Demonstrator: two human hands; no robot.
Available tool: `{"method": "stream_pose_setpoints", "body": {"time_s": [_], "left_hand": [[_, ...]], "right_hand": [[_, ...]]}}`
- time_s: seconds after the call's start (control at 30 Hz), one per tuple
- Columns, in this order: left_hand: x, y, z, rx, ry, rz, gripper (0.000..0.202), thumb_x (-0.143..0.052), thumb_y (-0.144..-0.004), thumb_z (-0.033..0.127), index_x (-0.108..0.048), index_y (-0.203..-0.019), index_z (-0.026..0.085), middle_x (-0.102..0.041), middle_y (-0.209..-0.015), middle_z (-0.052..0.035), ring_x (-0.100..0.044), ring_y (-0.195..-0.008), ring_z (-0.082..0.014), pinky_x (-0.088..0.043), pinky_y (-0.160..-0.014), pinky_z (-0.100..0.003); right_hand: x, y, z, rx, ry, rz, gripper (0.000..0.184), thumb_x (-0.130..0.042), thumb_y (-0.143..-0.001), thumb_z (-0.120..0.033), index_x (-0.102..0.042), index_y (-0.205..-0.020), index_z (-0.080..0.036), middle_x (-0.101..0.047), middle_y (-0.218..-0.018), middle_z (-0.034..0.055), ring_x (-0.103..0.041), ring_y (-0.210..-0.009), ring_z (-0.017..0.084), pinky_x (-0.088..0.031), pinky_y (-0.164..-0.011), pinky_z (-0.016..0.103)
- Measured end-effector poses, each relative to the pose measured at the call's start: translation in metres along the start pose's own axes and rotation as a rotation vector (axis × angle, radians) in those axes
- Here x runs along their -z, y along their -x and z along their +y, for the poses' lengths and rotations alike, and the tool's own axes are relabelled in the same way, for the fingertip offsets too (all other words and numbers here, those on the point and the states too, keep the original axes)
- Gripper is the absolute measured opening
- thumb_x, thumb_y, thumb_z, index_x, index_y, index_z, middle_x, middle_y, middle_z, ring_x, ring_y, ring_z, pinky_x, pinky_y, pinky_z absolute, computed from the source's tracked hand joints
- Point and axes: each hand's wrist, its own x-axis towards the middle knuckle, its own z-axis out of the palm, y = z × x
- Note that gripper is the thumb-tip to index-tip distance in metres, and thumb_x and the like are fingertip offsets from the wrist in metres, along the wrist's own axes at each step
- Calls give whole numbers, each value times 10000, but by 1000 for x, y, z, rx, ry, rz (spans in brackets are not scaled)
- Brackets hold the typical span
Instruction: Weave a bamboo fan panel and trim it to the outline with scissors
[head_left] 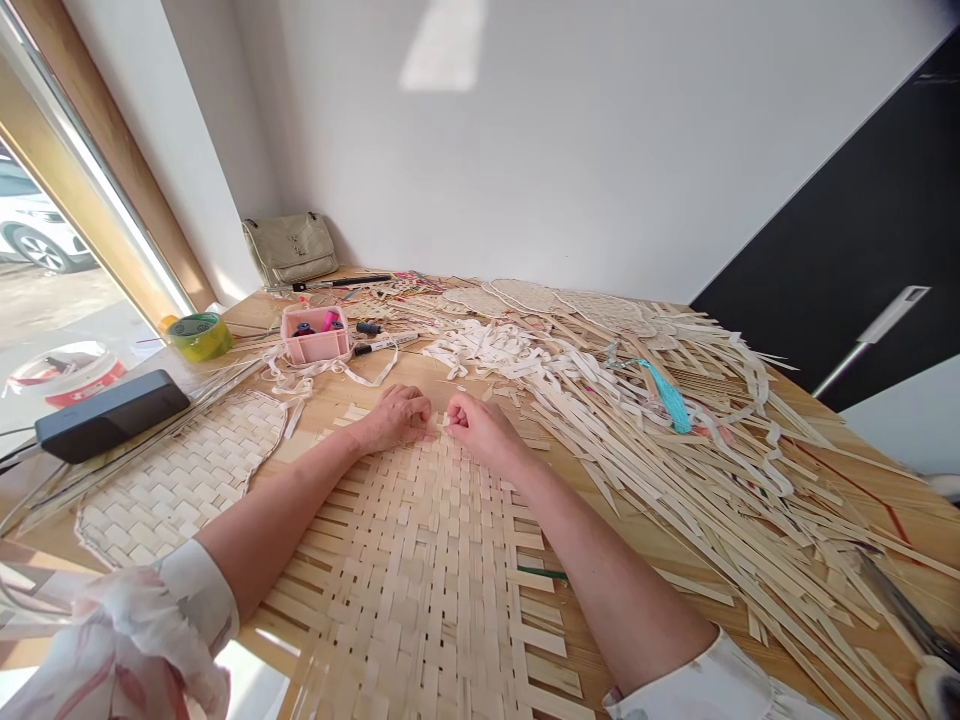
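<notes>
A woven mat of pale flat strips (442,540) lies on the table in front of me, with loose strip ends sticking out along both sides. At its far edge my left hand (397,415) is closed, fingertips pinched at the strip ends. Close beside it, my right hand (480,425) pinches a short pale strip end between thumb and forefinger. The two hands are slightly apart. A green strip (541,573) pokes out of the mat's right side, under my right forearm.
A finished woven piece (180,470) lies left, near a dark box-shaped device (112,412) and tape rolls (199,337). Behind stand a pink basket (316,345) and a handbag (291,248). Loose strips (660,480) and white ribbon (495,345) cover the right; scissors (904,610) lie at the edge.
</notes>
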Motion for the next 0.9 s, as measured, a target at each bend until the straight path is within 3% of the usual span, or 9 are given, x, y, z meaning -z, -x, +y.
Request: {"method": "stream_pose_setpoints", "body": {"time_s": [0.23, 0.43, 0.6, 0.8, 0.9], "left_hand": [[2, 0, 3, 15, -13, 18, 205, -673, -720, 320, -549, -781, 169, -548, -859, -56, -509, -870, -199, -398, -816, -319], [3, 1, 3, -2, -1, 44, 215, -651, -731, 346, -540, -781, 169, -549, -835, -54, -516, -822, -192, -415, -760, -305], [4, 2, 3, -17, -71, 39, 228, -631, -745, 373, -546, -799, 168, -561, -866, -56, -531, -850, -199, -396, -798, -325], [4, 7, 11, -4, -198, 34, 272, -597, -785, 307, -548, -1007, 156, -587, -988, -93, -544, -957, -231, -342, -911, -404], [15, 10, 19, -24, -279, 1, 345, -593, -785, 237, -524, -1114, 159, -562, -1095, -122, -518, -1039, -249, -328, -936, -420]], "right_hand": [[1, 0, 0, 28, 20, 23, 121, -534, -724, -88, -547, -700, -205, -543, -605, -47, -477, -575, 108, -299, -522, 196], [30, -3, 4, -21, 110, 135, 157, -493, -760, -108, -613, -715, -199, -596, -667, -18, -503, -616, 126, -329, -568, 218], [44, 5, 22, -60, 184, 45, 177, -554, -681, -76, -626, -576, -198, -583, -585, -24, -507, -574, 131, -315, -521, 218], [39, 25, 35, -72, 215, 27, 182, -541, -713, -71, -657, -646, -194, -613, -633, -10, -539, -617, 137, -351, -551, 225], [37, 29, 35, -52, 211, 34, 175, -534, -745, -77, -667, -712, -187, -638, -728, 7, -565, -693, 143, -385, -603, 238]]}}
